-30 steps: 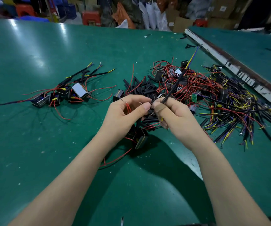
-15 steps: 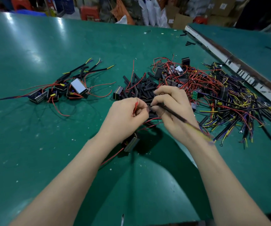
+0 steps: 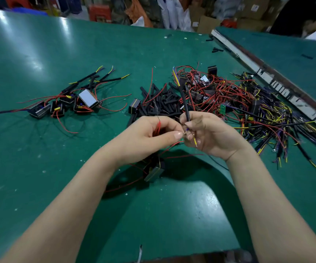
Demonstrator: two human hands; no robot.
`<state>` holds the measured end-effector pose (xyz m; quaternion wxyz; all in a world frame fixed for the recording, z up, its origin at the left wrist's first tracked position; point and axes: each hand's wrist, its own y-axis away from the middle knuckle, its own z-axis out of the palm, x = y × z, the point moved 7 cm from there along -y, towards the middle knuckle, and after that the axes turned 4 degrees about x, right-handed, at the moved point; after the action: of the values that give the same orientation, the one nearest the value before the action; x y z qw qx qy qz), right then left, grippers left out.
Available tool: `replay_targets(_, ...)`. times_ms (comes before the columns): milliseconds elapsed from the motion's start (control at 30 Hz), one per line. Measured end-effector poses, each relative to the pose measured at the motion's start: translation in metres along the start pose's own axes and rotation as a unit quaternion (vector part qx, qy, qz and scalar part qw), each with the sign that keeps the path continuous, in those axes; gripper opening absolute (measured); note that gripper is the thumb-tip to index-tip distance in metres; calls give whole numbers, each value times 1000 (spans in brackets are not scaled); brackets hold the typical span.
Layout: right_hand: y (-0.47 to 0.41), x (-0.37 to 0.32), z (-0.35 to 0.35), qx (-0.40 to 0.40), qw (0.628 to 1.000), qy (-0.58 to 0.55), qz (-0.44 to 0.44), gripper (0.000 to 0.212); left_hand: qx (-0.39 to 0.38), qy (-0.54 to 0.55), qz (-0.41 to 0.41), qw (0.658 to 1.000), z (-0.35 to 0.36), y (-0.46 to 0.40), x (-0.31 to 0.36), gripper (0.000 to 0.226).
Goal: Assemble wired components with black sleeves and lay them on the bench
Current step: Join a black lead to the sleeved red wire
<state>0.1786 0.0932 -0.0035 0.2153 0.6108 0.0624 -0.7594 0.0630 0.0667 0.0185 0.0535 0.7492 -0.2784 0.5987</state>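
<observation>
Finished units (image 3: 73, 103) lay far left on the bench (image 3: 39, 168). My left hand (image 3: 147, 137) pinched red wires (image 3: 159, 127), a component (image 3: 154, 172) hanging below; my right hand (image 3: 208, 133) pinched a black sleeve (image 3: 184, 102) upright. Loose sleeves (image 3: 162, 103) and tangled wires (image 3: 257, 112) lay beyond.

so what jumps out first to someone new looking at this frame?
The two hands meeting mid-frame: the left hand pinches red wires, the right hand grips a black-sleeved lead pointing up and away. Behind them sits a big tangle of red, yellow and black wires at right, and a small group of finished components at left on the green bench.
</observation>
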Motion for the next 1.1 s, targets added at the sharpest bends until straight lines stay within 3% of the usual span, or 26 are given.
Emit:
replay_targets(133,-3,5,25,-87,984,-157,-7,23,57,98,14,993,-8,-2,4,7)
replay_targets(233,-7,5,25,-47,978,-199,-36,18,115,152,0,982,-15,-4,-4,7)
replay_targets(367,-8,-4,13,78,986,-67,-129,19,192,197,-30,961,-19,-6,-18,13)
replay_targets(500,3,-18,4,153,955,74,-244,24,243,207,-67,945,-15,-8,-30,19)
replay_targets(667,8,-20,14,170,907,221,-317,17,287,126,-80,946,-16,-6,-33,12)
replay_targets(833,5,-21,10,177,900,249,-310,17,292,-26,-15,956,-21,-2,-17,11)
replay_targets(1000,7,-20,11,178,893,291,-294,23,323,-167,-4,931,-19,2,-11,12)
replay_targets(1100,9,-20,11,188,876,351,-272,25,338,-192,-19,921,-15,3,-12,12)
